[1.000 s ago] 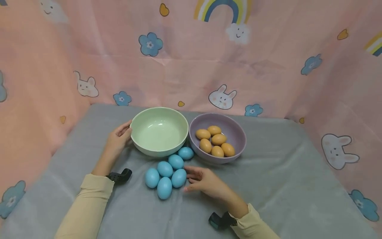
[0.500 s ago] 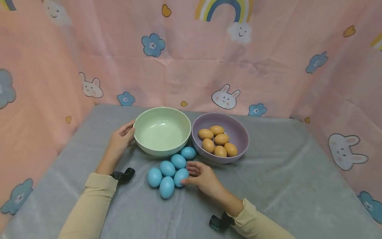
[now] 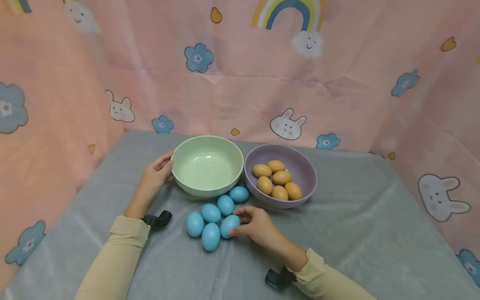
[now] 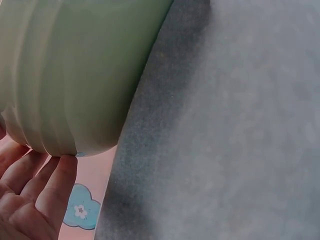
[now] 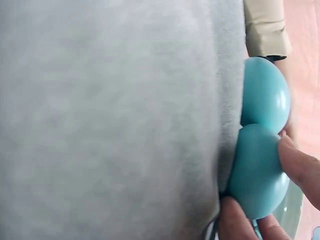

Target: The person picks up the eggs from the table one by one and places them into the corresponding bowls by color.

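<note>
My left hand (image 3: 155, 177) touches the outer left side of a pale green bowl (image 3: 208, 164). In the left wrist view its fingers (image 4: 57, 182) are extended, with their tips against the bowl's ribbed wall. Several light blue eggs (image 3: 211, 236) lie grouped on the cloth in front of the bowls. Around the rightmost of the nearer ones, a blue egg (image 5: 257, 170), my right hand (image 3: 258, 227) has its thumb and fingers, pinching it from both sides. That egg still sits on the cloth, touching another blue egg (image 5: 265, 92). No egg shows inside the green bowl.
Right beside the green bowl stands a purple bowl (image 3: 305, 173) with several orange-brown eggs (image 3: 282, 178). A grey cloth (image 3: 360, 221) covers the table. A pink printed curtain (image 3: 240, 91) surrounds the back and sides. Each wrist wears a black camera band (image 3: 159, 220).
My right hand has moved in from beside the blue egg and now grips it with thumb and fingers. The left hand stays at the green bowl. The head view has shifted slightly.
</note>
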Tool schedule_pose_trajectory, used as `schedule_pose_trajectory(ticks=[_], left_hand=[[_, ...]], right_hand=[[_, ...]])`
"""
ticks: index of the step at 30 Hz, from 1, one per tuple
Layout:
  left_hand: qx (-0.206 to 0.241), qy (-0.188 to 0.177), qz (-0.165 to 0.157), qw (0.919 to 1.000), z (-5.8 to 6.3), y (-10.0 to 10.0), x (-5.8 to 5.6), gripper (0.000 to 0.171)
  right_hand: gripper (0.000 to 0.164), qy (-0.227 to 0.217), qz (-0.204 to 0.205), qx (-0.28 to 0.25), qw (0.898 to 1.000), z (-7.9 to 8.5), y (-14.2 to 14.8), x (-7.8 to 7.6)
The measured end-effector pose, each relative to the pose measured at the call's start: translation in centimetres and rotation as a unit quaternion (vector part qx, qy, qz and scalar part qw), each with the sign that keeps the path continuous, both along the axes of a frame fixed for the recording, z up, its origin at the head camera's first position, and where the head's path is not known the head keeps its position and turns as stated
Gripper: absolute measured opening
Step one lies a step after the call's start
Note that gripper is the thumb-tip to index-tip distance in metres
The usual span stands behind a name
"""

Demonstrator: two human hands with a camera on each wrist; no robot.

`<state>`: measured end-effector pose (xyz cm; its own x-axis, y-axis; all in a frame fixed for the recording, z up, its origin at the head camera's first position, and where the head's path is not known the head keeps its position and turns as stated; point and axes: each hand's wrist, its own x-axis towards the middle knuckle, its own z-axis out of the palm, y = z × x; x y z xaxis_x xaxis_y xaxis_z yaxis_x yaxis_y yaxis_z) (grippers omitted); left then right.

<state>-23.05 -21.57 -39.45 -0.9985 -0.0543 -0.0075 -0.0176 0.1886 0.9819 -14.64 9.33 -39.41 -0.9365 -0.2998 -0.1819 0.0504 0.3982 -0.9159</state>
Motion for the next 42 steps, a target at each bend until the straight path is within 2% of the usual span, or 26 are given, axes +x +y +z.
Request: schedule_pose_trajectory(ticks=[7,13,18,23,27,33,42], left_hand=[[0.000,-0.001,-0.003,1.0000,-0.4,0.4,-0.1,0.053],[0.022,0.008,-0.002,0.9997,-0.8,0.8,-0.2,0.052],[0.021,0.009,0.004,0.9997,-0.7,0.6,-0.1,0.051],[0.008,0.005,0.014,0.9999,-0.4,0.4,-0.1,0.052],[0.005,0.008,0.015,0.9999,-0.3,0.3,-0.2,0.051],[0.007,0.014,0.012,0.9998,-0.3,0.3,-0.2,0.051],[0.014,0.015,0.009,0.9998,-0.2,0.2,-0.2,0.049]], right_hand=[[0.046,0.005,-0.012,0.024,1.000,0.1,0.6,-0.1],[0.046,0.021,0.004,0.025,0.999,1.9,1.0,-0.8],[0.047,0.039,0.016,0.011,0.999,4.0,0.8,-2.4],[0.046,0.071,0.010,0.001,0.997,6.1,0.0,-4.2],[0.049,0.064,-0.005,-0.014,0.998,7.1,-0.8,-5.7],[0.051,0.046,-0.045,-0.015,0.998,7.5,-2.5,-7.6],[0.050,0.039,-0.055,0.010,0.998,7.0,-4.9,-10.0]])
